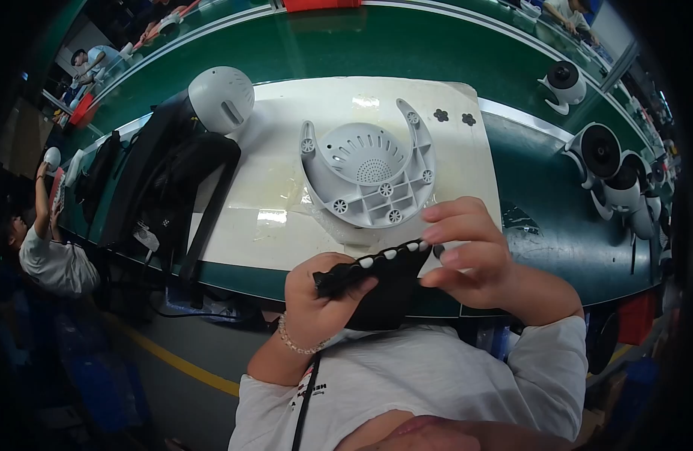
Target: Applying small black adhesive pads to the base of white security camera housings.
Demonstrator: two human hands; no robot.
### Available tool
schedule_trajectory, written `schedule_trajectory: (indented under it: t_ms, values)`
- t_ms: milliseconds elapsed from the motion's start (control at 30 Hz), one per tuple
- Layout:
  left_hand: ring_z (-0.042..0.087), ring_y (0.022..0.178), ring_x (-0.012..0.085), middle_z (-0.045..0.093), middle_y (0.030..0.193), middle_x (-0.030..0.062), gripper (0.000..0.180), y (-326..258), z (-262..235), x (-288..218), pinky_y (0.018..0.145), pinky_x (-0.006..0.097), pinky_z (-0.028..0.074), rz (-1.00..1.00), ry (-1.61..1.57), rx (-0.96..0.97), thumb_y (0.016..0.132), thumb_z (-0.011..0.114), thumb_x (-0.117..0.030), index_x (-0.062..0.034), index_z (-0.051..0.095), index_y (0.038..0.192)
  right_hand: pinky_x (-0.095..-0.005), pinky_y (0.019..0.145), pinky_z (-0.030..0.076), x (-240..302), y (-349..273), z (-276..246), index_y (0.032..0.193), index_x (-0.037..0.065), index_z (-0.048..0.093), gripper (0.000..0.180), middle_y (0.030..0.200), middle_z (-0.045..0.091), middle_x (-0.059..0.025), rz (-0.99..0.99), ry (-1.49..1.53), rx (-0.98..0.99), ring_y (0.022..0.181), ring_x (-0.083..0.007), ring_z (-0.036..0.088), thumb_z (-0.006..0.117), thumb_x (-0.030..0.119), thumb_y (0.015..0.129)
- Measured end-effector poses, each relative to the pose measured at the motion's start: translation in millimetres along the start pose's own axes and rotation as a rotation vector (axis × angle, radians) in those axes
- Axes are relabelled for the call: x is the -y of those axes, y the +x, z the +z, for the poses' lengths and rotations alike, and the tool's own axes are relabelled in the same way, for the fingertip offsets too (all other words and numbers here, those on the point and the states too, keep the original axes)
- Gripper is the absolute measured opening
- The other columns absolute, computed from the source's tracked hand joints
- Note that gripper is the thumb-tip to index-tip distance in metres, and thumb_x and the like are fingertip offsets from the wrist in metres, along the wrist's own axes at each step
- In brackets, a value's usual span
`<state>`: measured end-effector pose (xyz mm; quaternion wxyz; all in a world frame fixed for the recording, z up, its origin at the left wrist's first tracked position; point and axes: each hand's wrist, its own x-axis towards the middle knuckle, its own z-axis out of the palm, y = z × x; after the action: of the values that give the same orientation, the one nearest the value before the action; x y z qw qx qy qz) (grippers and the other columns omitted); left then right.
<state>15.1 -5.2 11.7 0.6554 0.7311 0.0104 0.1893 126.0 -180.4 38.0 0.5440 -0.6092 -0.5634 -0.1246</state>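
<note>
Head view: gripping a narrow black strip (378, 260) dotted with whitish rounded spots in the left hand (316, 302), with fingers closed round its near end. Holding the right hand (478, 255) at the strip's 2 o'clock end, fingers curled and somewhat apart, near a small dark roundish piece (437, 251); cannot tell whether pinched. Seeing, just short of 12 o'clock from the hands, a white plastic crescent-shaped base with a vented dome (373, 174), on a white flat board (265, 186). Noting two black flower-shaped pieces (441, 116) toward 1 o'clock, white-and-black rounded devices (623, 194) at 2, a black heap (166, 171) at 10, and a white rounded housing (217, 96) between 10 and 11.
</note>
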Motion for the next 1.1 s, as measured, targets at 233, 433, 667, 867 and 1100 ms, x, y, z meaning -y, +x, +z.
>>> schedule_trajectory:
  t_ms: [233,433,667,867,1100]
  values:
    - [0.054,0.054,0.0210,0.055,0.062,0.0105,0.014,2,1,5,0.051,0.028,0.041,0.126,0.101,0.063,0.065,0.069,0.001,0.0023,0.055,0.069,-0.0318,0.069,0.037,4,-6,-2,0.094,0.012,0.056,0.035,0.085,0.058,-0.0003,-0.211,-0.316,0.162,0.087,-0.0184,0.056,0.068,0.001,0.063]
    - [0.053,0.053,0.0231,0.055,0.061,0.0101,0.016,4,3,3,0.049,0.029,0.040,0.173,0.145,0.067,0.062,0.070,0.001,-0.0001,0.056,0.069,-0.0299,0.066,0.038,2,-3,22,0.096,0.011,0.056,0.031,0.089,0.054,-0.0053,-0.104,-0.001,-0.023,0.080,-0.0192,0.055,0.063,0.002,0.068]
    - [0.054,0.052,0.0218,0.055,0.061,0.0086,0.018,3,-4,4,0.049,0.029,0.040,0.094,0.172,0.118,0.062,0.071,0.000,-0.0021,0.058,0.073,-0.0283,0.042,0.036,5,1,15,0.099,0.009,0.055,0.037,0.085,0.052,-0.0092,-0.162,0.288,0.175,0.060,-0.0189,0.052,0.065,-0.003,0.065]
    - [0.056,0.069,0.0192,0.057,0.088,0.0115,0.022,7,-8,11,0.055,0.026,0.043,0.292,0.217,0.026,0.059,0.074,-0.001,-0.0029,0.061,0.077,-0.0239,0.061,0.044,-8,19,4,0.123,0.008,0.023,0.062,0.098,0.045,-0.0114,0.135,0.145,0.011,0.076,-0.0166,0.053,0.051,-0.015,0.073]
    - [0.057,0.077,0.0176,0.027,0.134,0.0239,0.030,25,-6,13,0.052,0.021,0.040,0.402,0.349,-0.021,0.055,0.075,-0.002,-0.0094,0.066,0.083,-0.0221,0.066,0.042,-5,23,2,0.126,0.012,0.018,0.068,0.105,0.045,-0.0132,0.337,0.128,0.168,0.083,-0.0136,0.054,0.052,-0.013,0.073]
